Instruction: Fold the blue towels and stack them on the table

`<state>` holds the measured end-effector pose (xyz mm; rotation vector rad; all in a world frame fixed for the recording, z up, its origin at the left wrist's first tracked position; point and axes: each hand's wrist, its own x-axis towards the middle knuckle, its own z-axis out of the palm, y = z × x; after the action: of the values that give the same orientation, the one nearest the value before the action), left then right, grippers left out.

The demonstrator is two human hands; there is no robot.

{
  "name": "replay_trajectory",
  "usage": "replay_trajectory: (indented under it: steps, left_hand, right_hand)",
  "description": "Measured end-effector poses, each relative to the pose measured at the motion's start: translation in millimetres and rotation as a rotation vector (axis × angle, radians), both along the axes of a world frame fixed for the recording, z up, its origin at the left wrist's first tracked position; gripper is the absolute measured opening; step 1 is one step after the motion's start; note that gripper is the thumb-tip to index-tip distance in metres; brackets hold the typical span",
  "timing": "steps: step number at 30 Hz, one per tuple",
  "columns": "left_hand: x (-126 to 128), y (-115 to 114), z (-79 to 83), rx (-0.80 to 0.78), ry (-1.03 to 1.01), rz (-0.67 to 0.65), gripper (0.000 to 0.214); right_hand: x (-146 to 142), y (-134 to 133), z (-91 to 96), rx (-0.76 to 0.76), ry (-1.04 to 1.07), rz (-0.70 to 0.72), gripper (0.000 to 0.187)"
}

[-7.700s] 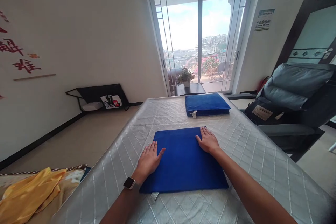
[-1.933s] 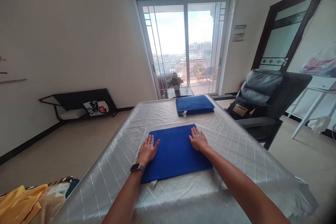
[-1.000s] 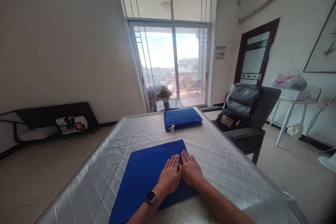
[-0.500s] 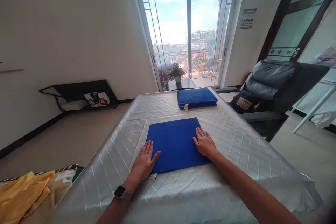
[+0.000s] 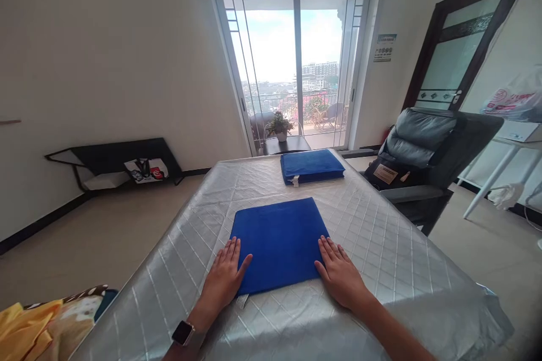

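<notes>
A blue folded cloth (image 5: 279, 242) lies flat on the silver quilted table cover (image 5: 364, 231), with a small white tag (image 5: 243, 300) poking out at its near left corner. My left hand (image 5: 224, 273) rests at the cloth's left edge, fingers stretched out and thumb spread over the cloth. At the right edge lies my right hand (image 5: 341, 273), also flat, its fingertips and thumb touching the cloth. Neither hand grips anything. Farther back on the table sits a thicker blue folded stack (image 5: 312, 166), which also shows a white tag.
To the right stands a dark reclining armchair (image 5: 427, 146) with a black bag (image 5: 392, 172) on it. Yellow fabric (image 5: 29, 327) is heaped at the lower left. A potted plant (image 5: 280, 126) stands beyond the table, before the glass sliding door (image 5: 271, 62).
My right hand has slid nearer to me along the cloth's right edge. My left hand stays at the left edge. The camera view has tilted up and shifted a little.
</notes>
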<state>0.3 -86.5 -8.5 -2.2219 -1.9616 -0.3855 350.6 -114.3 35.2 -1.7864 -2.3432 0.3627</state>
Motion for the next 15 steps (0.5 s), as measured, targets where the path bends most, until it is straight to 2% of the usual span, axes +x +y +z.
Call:
replay_trajectory:
  steps: [2, 4, 8, 11, 13, 15]
  left_hand:
    - [15.2, -1.4, 6.7, 0.036, -0.002, -0.022, 0.073]
    - [44.2, -2.8, 15.6, 0.025, -0.013, -0.126, 0.068]
    - [130.8, -1.4, 35.9, -0.049, -0.016, -0.441, 0.064]
    - [185.8, 5.5, 44.3, -0.071, -0.025, -0.558, 0.063]
    - [201.9, 9.8, 43.5, -0.094, -0.035, -0.575, 0.064]
    - [198.5, 11.3, 38.5, -0.112, -0.034, -0.57, 0.065]
  right_hand:
    - [-0.5, 1.2, 1.6, -0.013, -0.006, -0.006, 0.068]
    - [-1.1, 2.1, 2.1, -0.015, -0.012, -0.008, 0.067]
    - [-1.1, 3.4, -1.0, -0.002, -0.027, -0.006, 0.067]
    - [0.1, 4.2, -3.8, -0.005, -0.05, 0.006, 0.064]
    - [1.2, 4.0, -4.5, 0.007, -0.046, 0.011, 0.062]
    - [2.0, 3.4, -4.5, 0.026, -0.031, 0.015, 0.062]
